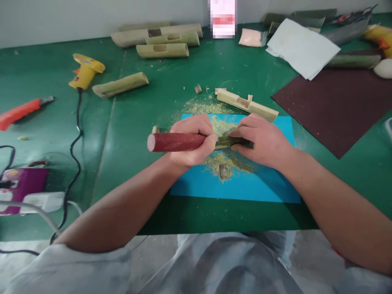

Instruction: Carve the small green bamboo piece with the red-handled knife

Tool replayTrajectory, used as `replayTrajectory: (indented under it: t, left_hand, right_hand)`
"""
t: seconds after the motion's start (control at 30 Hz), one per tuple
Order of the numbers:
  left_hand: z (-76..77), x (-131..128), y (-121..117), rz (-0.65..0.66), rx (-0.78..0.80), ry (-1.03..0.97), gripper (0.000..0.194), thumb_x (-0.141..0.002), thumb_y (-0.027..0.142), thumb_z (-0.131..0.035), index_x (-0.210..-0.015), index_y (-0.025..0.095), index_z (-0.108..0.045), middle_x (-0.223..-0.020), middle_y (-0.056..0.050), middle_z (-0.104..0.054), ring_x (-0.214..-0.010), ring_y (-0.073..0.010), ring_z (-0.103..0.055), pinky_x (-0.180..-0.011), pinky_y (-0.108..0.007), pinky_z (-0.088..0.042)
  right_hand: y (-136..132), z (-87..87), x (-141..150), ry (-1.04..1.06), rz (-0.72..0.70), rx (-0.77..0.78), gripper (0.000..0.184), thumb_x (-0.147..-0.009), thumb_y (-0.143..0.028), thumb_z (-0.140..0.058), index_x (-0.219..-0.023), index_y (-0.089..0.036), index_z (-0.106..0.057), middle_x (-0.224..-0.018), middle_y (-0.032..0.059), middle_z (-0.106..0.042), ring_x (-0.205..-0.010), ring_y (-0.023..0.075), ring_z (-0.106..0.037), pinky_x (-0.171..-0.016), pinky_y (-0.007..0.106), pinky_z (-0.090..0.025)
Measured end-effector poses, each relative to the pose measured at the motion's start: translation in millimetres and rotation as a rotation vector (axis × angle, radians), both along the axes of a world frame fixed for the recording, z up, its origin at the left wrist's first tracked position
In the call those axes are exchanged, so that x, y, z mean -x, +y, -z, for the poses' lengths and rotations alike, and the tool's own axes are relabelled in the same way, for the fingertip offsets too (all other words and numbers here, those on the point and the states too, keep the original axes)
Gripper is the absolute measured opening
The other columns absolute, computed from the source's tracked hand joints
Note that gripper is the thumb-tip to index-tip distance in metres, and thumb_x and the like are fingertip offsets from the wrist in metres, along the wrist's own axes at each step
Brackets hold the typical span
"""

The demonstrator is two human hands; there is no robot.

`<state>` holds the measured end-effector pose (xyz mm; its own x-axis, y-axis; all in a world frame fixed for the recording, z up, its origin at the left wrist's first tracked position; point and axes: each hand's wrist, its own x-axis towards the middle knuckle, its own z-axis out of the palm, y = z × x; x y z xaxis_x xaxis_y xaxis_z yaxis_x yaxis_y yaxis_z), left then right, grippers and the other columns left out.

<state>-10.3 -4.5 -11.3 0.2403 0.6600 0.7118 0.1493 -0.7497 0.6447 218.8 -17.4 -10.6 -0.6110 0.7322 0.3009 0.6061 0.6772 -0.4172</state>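
Note:
My left hand [194,141] is closed round a tool's thick red wooden handle [174,142], which points left. The tool's working end is hidden, so I cannot tell its kind. Close by, my right hand [263,139] grips a narrow green bamboo piece [224,142], fingers bent over it. A dark tip shows under these fingers; whether it belongs to the tool or the bamboo is unclear. Below both hands lies a blue sheet [196,185] strewn with yellowish shavings [239,161] and a small square chip [224,171]. Just beyond rests a pale bamboo tube [260,110] with a rectangular opening.
Several cut bamboo tubes [162,50] lie at the back, another tube [121,85] nearer. On the left are a yellow corded hand tool [85,71], an orange cutter [21,113] and a purple box [26,185]. Rightward, a dark red sheet [330,110] lies partly under white paper [301,49].

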Motion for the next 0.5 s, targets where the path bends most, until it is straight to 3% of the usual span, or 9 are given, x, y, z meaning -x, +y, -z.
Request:
replayTrajectory:
  t: [0.13,0.37,0.5]
  left_hand:
    - [5.3,0.4,1.1,-0.036,0.022,-0.079,0.026,-0.082,0.023,-0.068,-0.059,0.020,-0.056,-0.056,0.001,-0.059,-0.051,-0.0112,-0.053,-0.049,-0.030,-0.040]
    - [3.7,1.0,-3.4,-0.068,0.094,-0.064,0.029,-0.091,0.027,-0.066,-0.062,0.021,-0.063,-0.061,0.001,-0.065,-0.057,-0.0127,-0.061,-0.057,-0.032,-0.049]
    - [0.2,1.0,-3.5,-0.008,0.127,0.007,0.027,-0.092,0.034,-0.070,-0.068,0.022,-0.068,-0.067,0.001,-0.069,-0.062,-0.0135,-0.065,-0.061,-0.032,-0.053]
  right_hand:
    - [0.7,2.1,0.0,0.021,-0.008,0.005,0.016,-0.096,-0.031,-0.065,-0.103,-0.022,-0.077,-0.093,0.0076,-0.068,-0.093,0.0256,-0.059,-0.082,0.040,-0.046]
    - [1.4,1.1,-1.0,-0.001,-0.009,0.017,0.017,-0.097,-0.031,-0.065,-0.105,-0.021,-0.075,-0.098,0.0090,-0.070,-0.096,0.0272,-0.060,-0.082,0.041,-0.047]
    - [1.0,0.2,-2.2,-0.021,-0.020,0.022,0.016,-0.098,-0.032,-0.063,-0.106,-0.022,-0.074,-0.100,0.0098,-0.070,-0.097,0.0283,-0.061,-0.083,0.043,-0.048]
